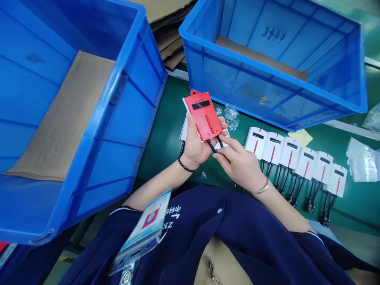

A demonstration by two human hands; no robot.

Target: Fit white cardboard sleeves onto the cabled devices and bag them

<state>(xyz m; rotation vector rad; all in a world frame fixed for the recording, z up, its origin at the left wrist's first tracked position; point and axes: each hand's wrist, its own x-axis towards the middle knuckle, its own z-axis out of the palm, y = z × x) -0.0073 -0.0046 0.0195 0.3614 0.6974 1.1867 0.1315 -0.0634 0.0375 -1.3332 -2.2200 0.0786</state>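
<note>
My left hand (194, 144) grips a flat red device (204, 114) with a dark display window and a column of red buttons, held upright over the green table (166, 130). A white piece (184, 130) shows behind the device in the same hand. My right hand (239, 162) pinches the thin black cable (214, 145) that leaves the device's lower edge. Both hands are closed.
Several white devices (297, 158) with red stripes and black cables lie in a row to the right. A large blue crate (89, 130) lined with cardboard stands left, another blue crate (267, 99) behind. Clear plastic bags (230, 114) lie nearby, more bags (362, 160) at the far right.
</note>
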